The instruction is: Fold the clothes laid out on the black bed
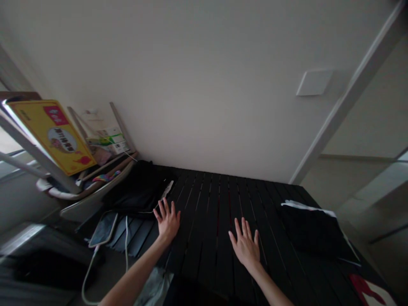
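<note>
My left hand is spread palm down over the left part of a black slatted table, with nothing in it. Its fingertips come close to a pile of black cloth that has a white strip at its edge. Nearer the middle right, my right hand also has its fingers apart and holds nothing. Whether either palm touches the slats, I cannot tell. Farther right lies a folded black cloth with white edging along its back.
A phone with a white cable lies at the left. Beyond it stands a rack holding a yellow package and small boxes. A white wall closes the back. A red and white item is at the lower right.
</note>
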Motion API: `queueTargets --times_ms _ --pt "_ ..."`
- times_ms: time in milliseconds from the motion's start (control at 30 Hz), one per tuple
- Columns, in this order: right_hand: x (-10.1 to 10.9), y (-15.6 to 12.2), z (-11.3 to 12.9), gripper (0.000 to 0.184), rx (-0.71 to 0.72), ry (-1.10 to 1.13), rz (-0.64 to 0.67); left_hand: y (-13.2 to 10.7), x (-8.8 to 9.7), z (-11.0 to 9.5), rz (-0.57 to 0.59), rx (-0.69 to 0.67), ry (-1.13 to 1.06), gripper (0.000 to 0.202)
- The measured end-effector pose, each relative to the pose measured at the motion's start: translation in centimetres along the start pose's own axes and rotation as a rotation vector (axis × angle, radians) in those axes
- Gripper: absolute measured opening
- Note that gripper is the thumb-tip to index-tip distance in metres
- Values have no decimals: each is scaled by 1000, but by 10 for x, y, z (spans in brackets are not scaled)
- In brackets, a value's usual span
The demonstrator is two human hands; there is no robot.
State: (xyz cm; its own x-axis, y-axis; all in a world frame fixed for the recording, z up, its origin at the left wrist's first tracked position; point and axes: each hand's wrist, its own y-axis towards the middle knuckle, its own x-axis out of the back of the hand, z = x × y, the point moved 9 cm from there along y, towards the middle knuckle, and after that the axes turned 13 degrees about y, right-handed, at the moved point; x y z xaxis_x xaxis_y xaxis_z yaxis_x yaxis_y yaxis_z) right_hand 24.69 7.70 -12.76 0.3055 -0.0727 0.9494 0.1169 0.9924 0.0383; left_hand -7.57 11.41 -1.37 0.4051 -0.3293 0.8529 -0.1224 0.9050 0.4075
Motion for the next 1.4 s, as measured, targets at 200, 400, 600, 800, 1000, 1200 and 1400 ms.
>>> queueTargets --times_ms 200,400,600,800,1000,1200,1400 --pt "-2 -1 1 69 4 -29 -11 49 -15 75 41 153 87 47" --pt "-2 -1 0 69 2 -36 -8 61 -45 99 186 143 46 46" --pt "-1 -1 0 68 3 -33 -4 68 -9 107 42 188 -81 42" --pt "0 -3 0 69 11 -17 -13 81 45 93 -125 141 -237 33" --pt "-1 -3 -1 69 12 -2 -18 85 59 75 -87 137 -339 29" --pt "2 -2 -1 70 26 85 -60 37 125 28 -379 -102 -520 28" --pt "14 -6 -19 70 57 400 -237 -56 151 -102 75 -756 -960 59"
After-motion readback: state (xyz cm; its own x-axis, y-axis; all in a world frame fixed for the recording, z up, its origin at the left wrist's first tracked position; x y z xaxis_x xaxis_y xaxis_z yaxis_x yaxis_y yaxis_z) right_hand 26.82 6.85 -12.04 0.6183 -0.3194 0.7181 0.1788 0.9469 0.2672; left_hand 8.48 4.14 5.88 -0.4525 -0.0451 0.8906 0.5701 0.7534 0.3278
